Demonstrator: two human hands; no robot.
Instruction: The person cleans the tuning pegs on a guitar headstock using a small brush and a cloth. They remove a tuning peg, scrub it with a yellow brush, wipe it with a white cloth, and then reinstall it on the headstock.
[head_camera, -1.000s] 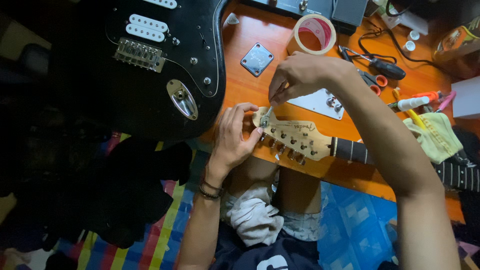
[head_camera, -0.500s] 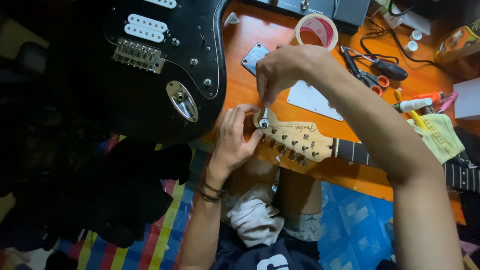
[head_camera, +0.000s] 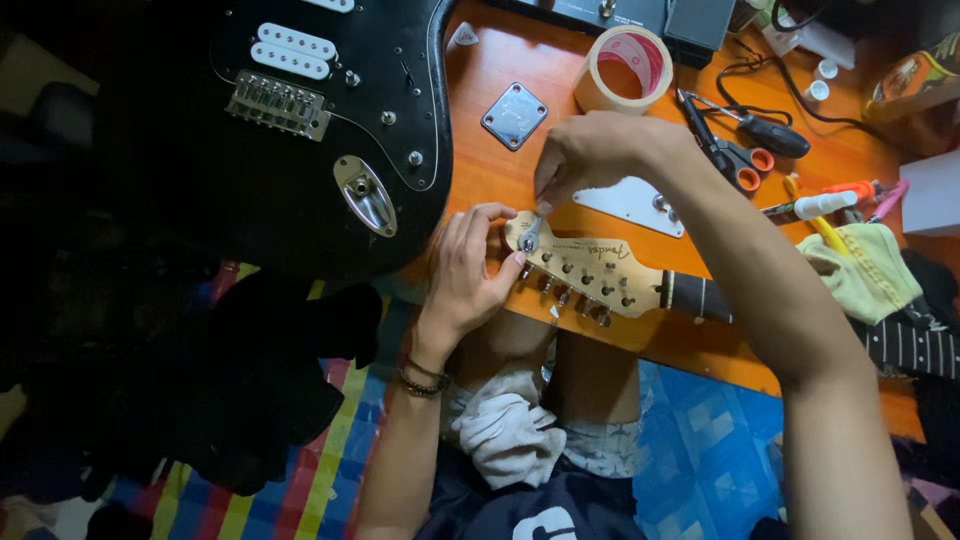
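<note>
Orange wood of the bench (head_camera: 520, 190) shows between a black guitar body (head_camera: 300, 130) on the left and a detached neck lying across the near edge. The neck's pale headstock (head_camera: 585, 270) points left, its dark fretboard (head_camera: 700, 297) running off to the right under the person's forearm.

The left hand (head_camera: 475, 275) cups the tip of the headstock from the near side, fingers curled round its end and thumb resting on the top face. The right hand (head_camera: 590, 155) reaches down from above with its fingertips pressed together, pinching a small metal tuner part (head_camera: 529, 238) that stands at the headstock tip, just beside the left thumb. A row of tuner posts (head_camera: 600, 285) runs along the headstock face.

Beyond the right hand lie a square metal plate (head_camera: 514, 115) and a roll of tape (head_camera: 622, 68), well apart from each other. A white plate (head_camera: 630, 205) sits just behind the headstock, partly hidden by the right hand. Further right are scissors (head_camera: 735, 160) with orange handles, a screwdriver (head_camera: 770, 135), some pens (head_camera: 830, 205) and a yellow-green cloth (head_camera: 865, 270). Below the bench edge are the person's knees and a striped mat (head_camera: 300, 490).
</note>
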